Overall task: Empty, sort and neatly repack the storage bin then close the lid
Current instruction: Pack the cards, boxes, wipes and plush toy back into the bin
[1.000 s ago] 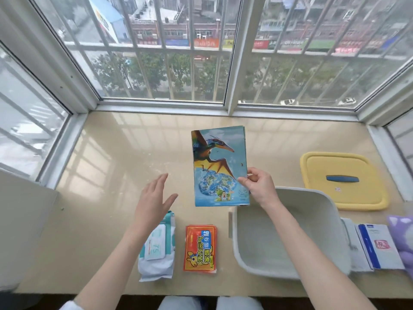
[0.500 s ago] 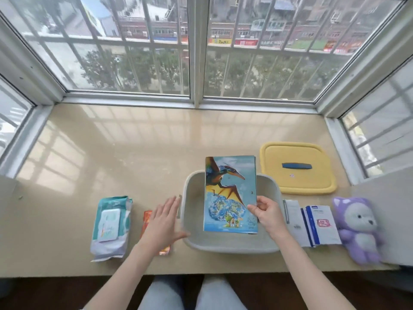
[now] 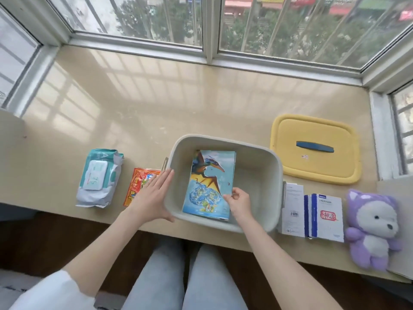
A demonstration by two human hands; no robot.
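Head view: the grey bin (image 3: 259,173) holds only the dinosaur book (image 3: 209,184), which lies tilted in its left half. The right hand (image 3: 240,201) pinches the book's near right corner with curled fingers. The left hand (image 3: 154,198) presses flat on the bin's left wall, fingers straight and together. A red packet (image 3: 138,184) lies partly under them, with a wipes pack (image 3: 98,177) further left. Right of the pinching fingers, outside the bin, are boxes (image 3: 328,215), a plush toy (image 3: 372,229) and the yellow lid (image 3: 312,166). Half a second ago the book stood upright above the bin.
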